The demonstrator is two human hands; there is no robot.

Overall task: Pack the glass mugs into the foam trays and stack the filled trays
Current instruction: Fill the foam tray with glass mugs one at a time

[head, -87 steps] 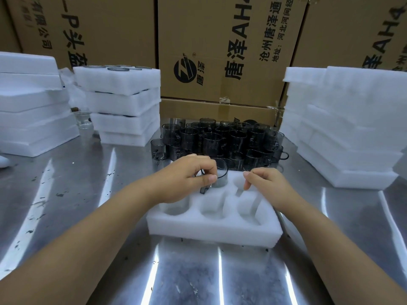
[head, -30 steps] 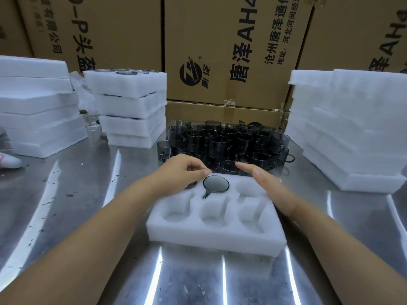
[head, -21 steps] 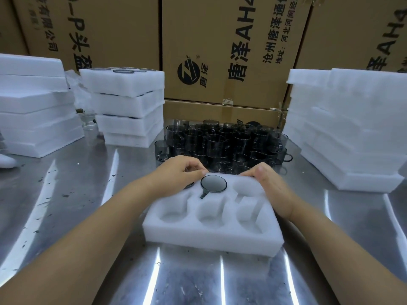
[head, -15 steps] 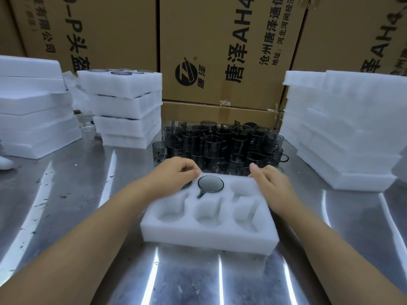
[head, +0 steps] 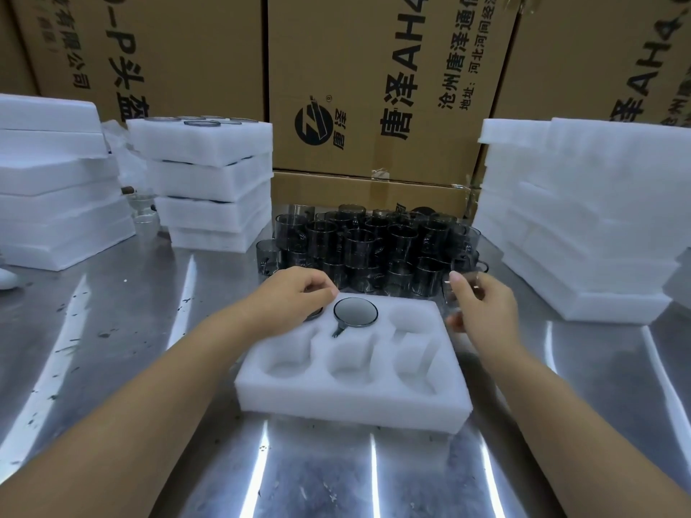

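Note:
A white foam tray (head: 351, 372) with six pockets lies on the steel table in front of me. One dark glass mug (head: 355, 312) sits in its back middle pocket. My left hand (head: 295, 299) is curled over another mug (head: 315, 314) in the back left pocket; only a sliver of its rim shows. My right hand (head: 484, 308) holds a blurred glass mug (head: 454, 293) in the air, just past the tray's back right corner. A cluster of loose dark mugs (head: 374, 248) stands behind the tray.
A stack of filled foam trays (head: 209, 181) stands at the back left, with another foam stack (head: 56, 188) further left. A tall stack of foam trays (head: 583, 218) is on the right. Cardboard boxes (head: 374, 87) wall off the back.
My right hand has left the tray's back edge, reached to the mug cluster and now holds a mug. My left hand has stayed on the back left pocket.

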